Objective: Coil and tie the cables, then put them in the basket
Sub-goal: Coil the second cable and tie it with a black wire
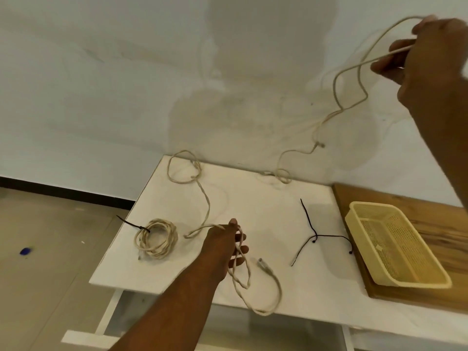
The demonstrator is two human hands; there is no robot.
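Left hand [229, 245] sits low at six o'clock, fingers curled through a few loops of the long beige braided cable [207, 198]; it looks to be acting as the spool, and the cable's grey plug end [260, 261] dangles just off it. Right hand [430, 59] is raised high at two o'clock, clenched on the same pale cable, probably lifting the slack so kinks fall out before the next wrap. Plenty of cable trails loose along the table's far edge at twelve, so the coiling looks far from finished.

At nine o'clock of the left hand lies a finished beige cable coil [155, 238], cinched with a black tie and not yet in the basket. Loose thin black ties [315, 235] wait at three o'clock, within reach. Beyond them is the cream plastic mesh basket [410, 283], nothing visible inside it, on a brown wooden board [417, 214].

It's a matte white tabletop [266, 216] against a plain white wall [101, 84]. There's grey tiled floor [50, 287] on the left with a small blue scrap [26, 251].
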